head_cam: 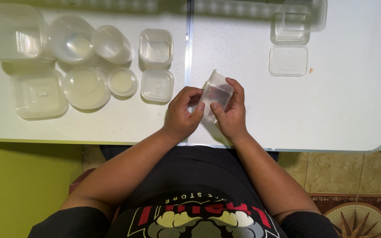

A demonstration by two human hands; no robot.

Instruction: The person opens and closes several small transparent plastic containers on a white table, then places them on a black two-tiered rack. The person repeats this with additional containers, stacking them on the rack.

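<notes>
Just above the near edge of the white table (340,114), I am looking at a small clear box (217,91) that both hands are holding up. The left hand (182,112) is sitting on the left side of the box, with its fingers curled over and its thumb pressing against the lower part. The right hand (232,112) is wrapping around the right side, with fingertips hooking over the top corner and the thumb pushing on the front near the bottom. So both hands are pinching the same box, one from each side, and neither hand is nearer than the other.

The box is tilting. Its long side is running from lower left to upper right, and its far end is pointing away from the body, toward the back of the table. I think its open mouth is facing away from the camera, but the clear plastic makes that hard to tell.

Well apart to the left, a group of clear tubs (71,37) and lids (87,87) is sitting in two rows. Far back on the right, a flat square lid (288,60) is lying just in front of a stack of square boxes (298,20).
</notes>
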